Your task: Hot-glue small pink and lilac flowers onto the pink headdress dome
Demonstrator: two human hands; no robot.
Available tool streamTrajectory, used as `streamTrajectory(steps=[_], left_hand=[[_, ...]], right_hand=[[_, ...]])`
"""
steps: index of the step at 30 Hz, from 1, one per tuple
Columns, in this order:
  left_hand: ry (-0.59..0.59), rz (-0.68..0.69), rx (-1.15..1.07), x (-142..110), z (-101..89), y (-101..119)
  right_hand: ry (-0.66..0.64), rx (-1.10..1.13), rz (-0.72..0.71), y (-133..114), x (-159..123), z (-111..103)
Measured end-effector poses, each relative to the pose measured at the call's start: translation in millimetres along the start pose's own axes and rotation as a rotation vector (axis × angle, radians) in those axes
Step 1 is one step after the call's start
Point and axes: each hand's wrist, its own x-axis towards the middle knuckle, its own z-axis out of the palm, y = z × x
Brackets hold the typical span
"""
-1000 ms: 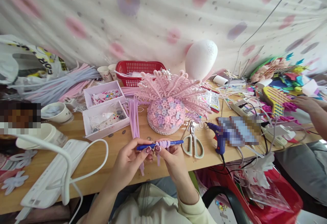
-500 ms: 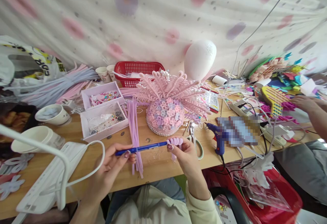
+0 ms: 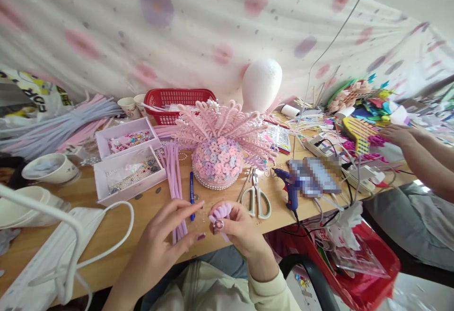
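Between the thumb and fingers of my right hand (image 3: 237,228) is a coiled lilac pipe cleaner (image 3: 222,211), its loose end hanging below. My left hand (image 3: 166,235) is empty, thumb and fingers apart, just left of the coil. A blue pen (image 3: 192,195) lies on the table beyond my left fingertips, beside a bundle of straight lilac pipe cleaners (image 3: 173,174). Behind my hands sits a dome covered in small pink, lilac and blue flowers (image 3: 218,159), with pearls round its base and pink feather-like sprays (image 3: 227,122) above.
Scissors (image 3: 256,197) and a blue glue gun (image 3: 289,185) lie to the right. White boxes of beads (image 3: 129,171), a red basket (image 3: 163,100) and a white power strip (image 3: 39,259) with a looping cable are left. Another person's hands (image 3: 400,136) are at the far right.
The pen was drawn out of the lilac coil by my left hand and laid on the table. My left hand has let go of it. The coil stays in my right hand.
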Motion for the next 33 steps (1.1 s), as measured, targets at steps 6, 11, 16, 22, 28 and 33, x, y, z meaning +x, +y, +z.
streamTrajectory(steps=[6,11,16,22,28,33], left_hand=[[-0.300,-0.041,-0.288,19.8,-1.8,14.2],[-0.446,-0.114,-0.370,37.7,-0.5,6.7],[-0.473,-0.150,-0.598,43.4,0.2,3.3],[-0.488,-0.196,-0.715,44.4,-2.2,1.8],[-0.483,-0.150,-0.652,45.4,-7.2,7.0],[-0.462,-0.185,-0.717,43.5,-6.6,7.6]], right_hand=[[-0.190,0.112,0.115,6.8,-2.3,-0.3],[-0.249,0.113,0.191,4.1,-2.1,-5.4],[-0.249,0.117,0.268,3.1,-1.6,-9.5],[-0.216,0.087,0.283,4.6,0.3,-11.2],[-0.200,0.027,0.251,1.6,-2.5,-10.3],[-0.220,-0.003,0.264,-1.3,-5.6,-10.1]])
